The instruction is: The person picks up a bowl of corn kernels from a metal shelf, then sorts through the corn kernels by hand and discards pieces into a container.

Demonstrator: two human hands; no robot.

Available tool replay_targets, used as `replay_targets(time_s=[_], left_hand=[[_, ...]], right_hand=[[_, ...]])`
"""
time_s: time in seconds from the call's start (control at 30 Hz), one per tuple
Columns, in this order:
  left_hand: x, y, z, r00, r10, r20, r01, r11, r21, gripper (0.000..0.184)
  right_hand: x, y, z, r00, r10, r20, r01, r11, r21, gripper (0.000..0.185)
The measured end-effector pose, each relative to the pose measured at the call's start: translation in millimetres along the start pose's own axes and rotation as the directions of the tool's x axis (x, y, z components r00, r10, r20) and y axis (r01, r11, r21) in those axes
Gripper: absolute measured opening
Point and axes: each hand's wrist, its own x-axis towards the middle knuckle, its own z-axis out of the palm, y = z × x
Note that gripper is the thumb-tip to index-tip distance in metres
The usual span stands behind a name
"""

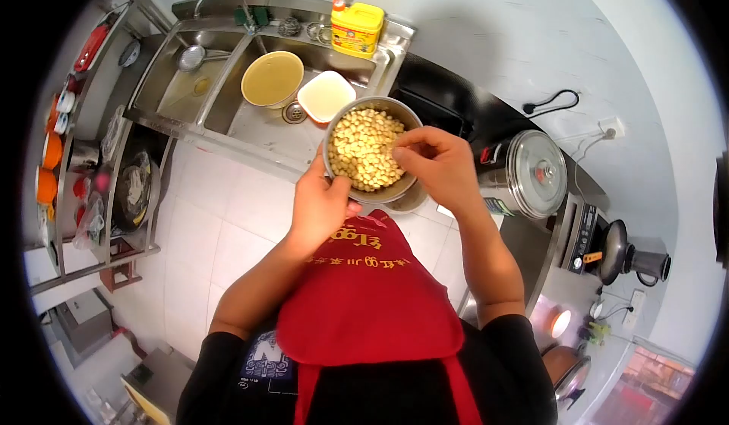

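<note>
The left hand's point(319, 202) fingers hold the pot point(395, 191) near the right end of the sink's point(243, 146) near edge. Probably heavy and stiff, it suits a rim-and-base hold; its beans point(363, 146) look firm, loose. The right hand's point(442, 164) fingers are narrow; whether they pinch a bean, one cannot tell.

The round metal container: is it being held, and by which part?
The left hand holds the metal container by its near-left rim; whether the right hand pinches anything cannot be told.

Round silver-grey metal bowl point(391, 105): held in midair, open side up.
Small rounded pale-yellow beans point(363, 149): loose, many, heaped inside, covering its bottom.
</note>
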Motion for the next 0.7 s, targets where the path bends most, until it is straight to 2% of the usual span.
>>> replay_targets(time_s=[0.03, 0.07, 0.1, 0.17, 0.2, 0.27, 0.3, 0.37, 0.43, 0.53, 0.6, 0.7], left_hand=[[1, 0, 0, 1.0, 0.0, -0.027, 0.0, 1.0, 0.007, 0.048], [2, -2, -1, 1.0, -0.001, -0.017, 0.001, 1.0, 0.003, 0.046], [2, 0, -1, 1.0, -0.006, -0.006, 0.006, 1.0, 0.008, 0.046], [0, 4, 0, 0.999, -0.013, -0.03, 0.015, 0.998, 0.056, 0.046], [1, 2, -1, 1.0, 0.004, -0.026, -0.003, 0.999, 0.04, 0.046], [1, 3, -1, 1.0, 0.002, -0.018, -0.001, 1.0, 0.028, 0.049], [2, 4, 0, 1.0, 0.003, -0.01, -0.003, 1.0, 0.007, 0.052], [4, 1, 0, 1.0, 0.003, 0.005, -0.003, 1.0, 0.008, 0.053], [4, 2, 2, 1.0, 0.002, 0.012, -0.002, 1.0, 0.011, 0.053], [3, 5, 5, 1.0, 0.01, -0.005, -0.01, 0.999, 0.035, 0.053], [3, 5, 6, 1.0, 0.018, 0.006, -0.019, 1.0, 0.017, 0.053], [3, 3, 6, 1.0, 0.015, 0.007, -0.015, 1.0, 0.021, 0.054]], right_hand=[[-6, 2, -11, 0.994, 0.106, -0.014, -0.103, 0.984, 0.148, 0.011], [-11, 4, -22, 0.989, 0.13, -0.074, -0.113, 0.973, 0.201, 0.01], [-16, 12, -33, 0.987, 0.137, -0.085, -0.117, 0.972, 0.202, 0.01], [-28, 44, -51, 0.955, 0.15, -0.256, -0.09, 0.969, 0.229, 0.01], [-31, 63, -57, 0.954, 0.155, -0.259, -0.093, 0.968, 0.235, 0.01], [-36, 107, -64, 0.937, 0.195, -0.289, -0.251, 0.953, -0.168, 0.016], [-38, 127, -65, 0.934, 0.199, -0.296, -0.255, 0.953, -0.164, 0.016], [-40, 161, -66, 0.977, 0.039, -0.209, -0.142, 0.853, -0.502, 0.024], [-37, 165, -65, 0.977, 0.021, -0.214, -0.137, 0.827, -0.545, 0.028], [-32, 153, -67, 0.972, 0.044, -0.231, -0.178, 0.777, -0.604, 0.02], [-29, 137, -66, 0.951, 0.126, -0.282, -0.284, 0.712, -0.642, 0.016], [-25, 118, -67, 0.922, 0.181, -0.342, -0.373, 0.652, -0.66, 0.02]])
